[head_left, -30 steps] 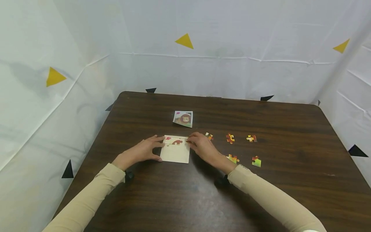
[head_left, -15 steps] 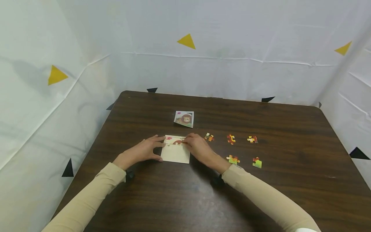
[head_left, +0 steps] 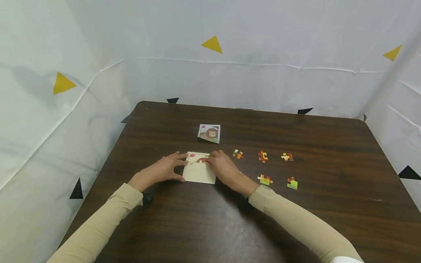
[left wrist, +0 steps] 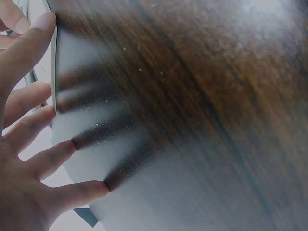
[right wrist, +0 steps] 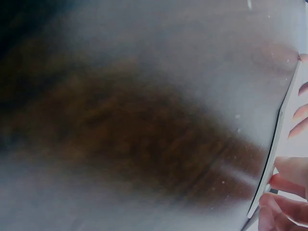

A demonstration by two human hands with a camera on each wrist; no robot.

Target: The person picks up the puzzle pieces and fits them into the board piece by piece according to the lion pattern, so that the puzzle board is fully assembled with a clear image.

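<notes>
Markings: a small dark mark [head_left: 265,187] shows on the right cuff; it is too small to read. The picture card [head_left: 209,133], far of the board, bears a printed lion and a pink flower.
Board: the pale puzzle board [head_left: 198,174] lies flat on the table between the hands; fitted pieces [head_left: 194,158] with pink and brown print fill part of its far strip, and the near part is bare.
Left hand: the left hand [head_left: 162,168] is spread wide, thumb at the board's near left corner, fingers at its left edge; it grips nothing.
Right hand: the right hand [head_left: 226,168] has bent fingers over the board's far right part; whether they pinch a piece cannot be told.
Loose pieces: right of the board, three far pieces [head_left: 262,156] and two near pieces [head_left: 264,179] lie apart from one another.
Edges: the brown table [head_left: 197,226] has rounded far corners; the board sits well apart from the far and right edges. A white sheet [head_left: 263,29] rises beyond.
Hidden: the right fingers cover the board's far right corner. A pale sliver beside the right wrist cannot be identified.
Cut off: in the right wrist view, the hand runs out at the right border.
</notes>
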